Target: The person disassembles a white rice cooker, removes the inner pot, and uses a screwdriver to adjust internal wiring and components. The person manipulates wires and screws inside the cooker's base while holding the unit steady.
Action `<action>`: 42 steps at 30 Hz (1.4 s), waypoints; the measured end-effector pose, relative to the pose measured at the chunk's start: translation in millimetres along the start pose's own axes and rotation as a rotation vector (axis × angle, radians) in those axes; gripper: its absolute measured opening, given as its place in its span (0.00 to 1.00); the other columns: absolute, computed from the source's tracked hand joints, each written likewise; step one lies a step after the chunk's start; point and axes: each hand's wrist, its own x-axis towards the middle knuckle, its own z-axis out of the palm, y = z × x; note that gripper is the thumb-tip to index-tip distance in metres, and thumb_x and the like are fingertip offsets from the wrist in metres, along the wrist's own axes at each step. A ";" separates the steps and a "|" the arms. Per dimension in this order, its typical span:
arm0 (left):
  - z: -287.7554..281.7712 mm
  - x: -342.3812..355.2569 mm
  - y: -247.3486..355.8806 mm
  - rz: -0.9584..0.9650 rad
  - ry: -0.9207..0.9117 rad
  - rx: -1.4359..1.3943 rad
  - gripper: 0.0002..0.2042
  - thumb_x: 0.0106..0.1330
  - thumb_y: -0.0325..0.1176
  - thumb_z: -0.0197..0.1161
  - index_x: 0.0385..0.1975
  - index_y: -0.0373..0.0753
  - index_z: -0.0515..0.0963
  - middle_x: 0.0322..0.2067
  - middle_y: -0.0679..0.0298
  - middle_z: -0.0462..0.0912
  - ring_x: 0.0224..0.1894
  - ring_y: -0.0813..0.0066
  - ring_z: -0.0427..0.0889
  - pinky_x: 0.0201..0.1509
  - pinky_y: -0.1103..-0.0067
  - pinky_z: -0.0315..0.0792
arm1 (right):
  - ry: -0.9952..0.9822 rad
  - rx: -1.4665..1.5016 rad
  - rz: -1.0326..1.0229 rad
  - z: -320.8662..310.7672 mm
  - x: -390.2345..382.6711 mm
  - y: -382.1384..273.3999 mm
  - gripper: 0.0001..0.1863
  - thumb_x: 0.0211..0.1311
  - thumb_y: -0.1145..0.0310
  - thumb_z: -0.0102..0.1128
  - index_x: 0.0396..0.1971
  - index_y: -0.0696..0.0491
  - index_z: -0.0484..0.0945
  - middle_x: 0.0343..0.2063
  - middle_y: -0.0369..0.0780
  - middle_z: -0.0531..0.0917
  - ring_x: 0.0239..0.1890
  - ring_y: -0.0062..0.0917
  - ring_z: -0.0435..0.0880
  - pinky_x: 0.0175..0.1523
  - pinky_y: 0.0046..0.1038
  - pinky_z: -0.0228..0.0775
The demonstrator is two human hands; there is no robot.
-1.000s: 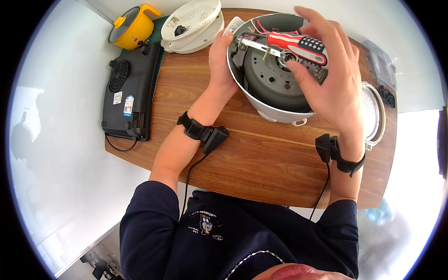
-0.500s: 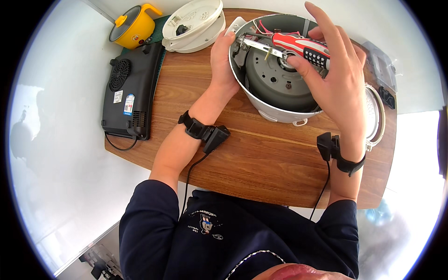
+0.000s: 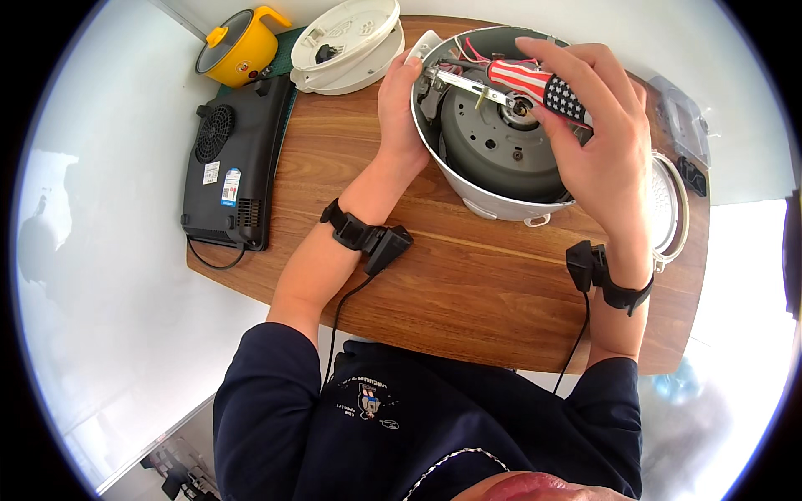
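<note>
A round, white appliance housing (image 3: 468, 192), like a rice cooker body, lies with its open underside up. Inside it are a grey metal base (image 3: 480, 159), pink and red wires and a narrow metal strip (image 3: 472, 85). My left hand (image 3: 401, 117) grips the housing's left side, thumb at the rim. My right hand (image 3: 606, 138) is curled about the end of a screwdriver (image 3: 530, 79) with a red, white and blue star-and-stripe handle. The screwdriver slants with its shaft toward the left inner wall, by the strip's end; its tip is hard to make out.
At the left lie an upturned black induction cooker (image 3: 225, 167) and a yellow pot (image 3: 242, 54). White plastic covers (image 3: 347, 50) sit at the back. To the right are a clear plastic box (image 3: 681, 117), a black clip-like part (image 3: 692, 174) and a white round lid (image 3: 671, 209).
The screwdriver handle has turned about its length, showing stripes where a solid red side was. My right fingers have curled in and shifted left. My left hand and the housing stay put.
</note>
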 end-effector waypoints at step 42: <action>2.7 -1.9 -2.4 0.020 -0.020 0.009 0.26 0.77 0.46 0.56 0.66 0.33 0.69 0.56 0.55 0.81 0.57 0.67 0.84 0.62 0.69 0.81 | 0.052 -0.100 0.064 2.7 -0.6 2.7 0.30 0.59 0.69 0.78 0.63 0.46 0.81 0.40 0.37 0.86 0.42 0.35 0.88 0.49 0.35 0.81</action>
